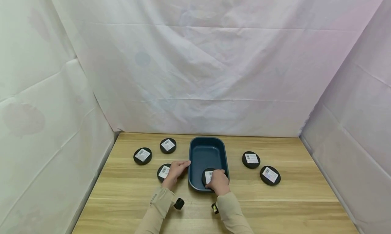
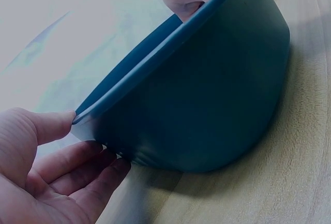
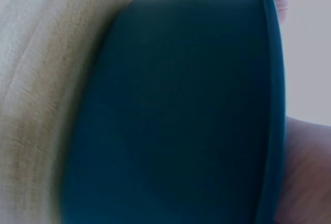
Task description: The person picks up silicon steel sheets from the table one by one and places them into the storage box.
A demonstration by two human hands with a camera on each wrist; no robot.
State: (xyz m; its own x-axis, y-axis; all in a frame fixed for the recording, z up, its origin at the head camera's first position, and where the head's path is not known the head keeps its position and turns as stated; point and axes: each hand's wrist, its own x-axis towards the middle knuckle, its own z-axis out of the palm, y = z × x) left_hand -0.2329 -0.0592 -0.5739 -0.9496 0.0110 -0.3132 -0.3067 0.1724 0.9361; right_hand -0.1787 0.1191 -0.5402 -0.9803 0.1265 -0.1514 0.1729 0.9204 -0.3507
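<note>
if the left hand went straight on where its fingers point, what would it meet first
The left wall of the blue tray: in the left wrist view the thumb of the left hand touches the rim and its fingertips seem to touch the wall below, apparently without a gap.

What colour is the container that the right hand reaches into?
The container is dark teal-blue, best seen in the head view.

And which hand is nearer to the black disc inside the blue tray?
Right: the right hand is inside the blue tray, on the black disc; the left hand is outside, touching the tray's left side.
</note>
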